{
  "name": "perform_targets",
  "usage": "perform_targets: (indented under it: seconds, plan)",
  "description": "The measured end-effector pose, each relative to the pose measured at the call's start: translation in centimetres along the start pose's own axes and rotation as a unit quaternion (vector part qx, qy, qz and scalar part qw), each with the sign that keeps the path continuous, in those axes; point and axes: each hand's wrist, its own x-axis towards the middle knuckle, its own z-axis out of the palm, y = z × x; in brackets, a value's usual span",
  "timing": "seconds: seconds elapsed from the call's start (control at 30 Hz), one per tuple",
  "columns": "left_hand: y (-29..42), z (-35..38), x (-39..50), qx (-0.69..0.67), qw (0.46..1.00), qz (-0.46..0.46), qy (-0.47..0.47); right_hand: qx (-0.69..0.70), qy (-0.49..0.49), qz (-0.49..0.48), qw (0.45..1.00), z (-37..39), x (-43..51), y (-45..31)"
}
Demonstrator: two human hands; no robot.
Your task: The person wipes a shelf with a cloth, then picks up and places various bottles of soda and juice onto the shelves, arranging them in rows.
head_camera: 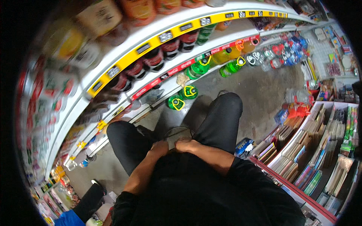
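My left hand (159, 148) and my right hand (185, 144) are low between my bent knees, close to my waist, with a small gap between them. The fingers of both look curled, but what they touch or hold is hidden. Just beyond them shows the thin curved rim (178, 127) of a round object, partly covered by my hands and legs. Two green plastic bottles with yellow carrying handles, a nearer bottle (176, 102) and a farther bottle (189, 92), stand on the floor (223, 84) ahead of my knees.
White store shelves (147, 34) with bottled drinks curve along my left. Another green bottle (230, 68) stands by the lowest shelf. Clear bottle packs (271, 56) are farther off. At right is a rack (299, 138) of paper goods. Behind left is a person's leg (89, 202).
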Motion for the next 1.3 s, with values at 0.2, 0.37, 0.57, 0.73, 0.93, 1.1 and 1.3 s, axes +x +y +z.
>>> perform_targets:
  seconds: [0.2,0.37,0.57,0.73,0.93,1.1,1.3]
  plan:
    - [2.3,-2.3,1.3,-0.029,0.997,0.064,-0.022,0.045,-0.070,0.037,0.996,-4.4,-1.9,3.7]
    - [8.9,-5.3,4.8,-0.098,0.992,0.081,0.013,0.025,-0.113,0.066,0.991,-8.2,-4.6,10.6]
    - [13.8,-6.6,6.6,-0.152,0.978,0.061,0.127,-0.052,-0.167,0.043,0.984,-11.8,-5.3,16.4]
    - [13.3,-6.9,3.7,-0.192,0.970,-0.037,0.145,-0.054,0.084,-0.025,0.995,-14.7,-6.0,15.6]
    - [10.8,-5.7,1.0,-0.360,0.874,-0.019,0.327,0.060,0.224,0.093,0.968,-19.6,-2.4,17.8]
    - [9.6,-5.6,5.6,-0.576,0.793,-0.046,0.194,0.155,0.266,0.096,0.946,-17.2,2.8,17.5]
    - [10.3,-9.2,10.7,-0.308,0.887,0.069,0.337,0.209,0.258,0.020,0.943,-16.1,3.5,19.6]
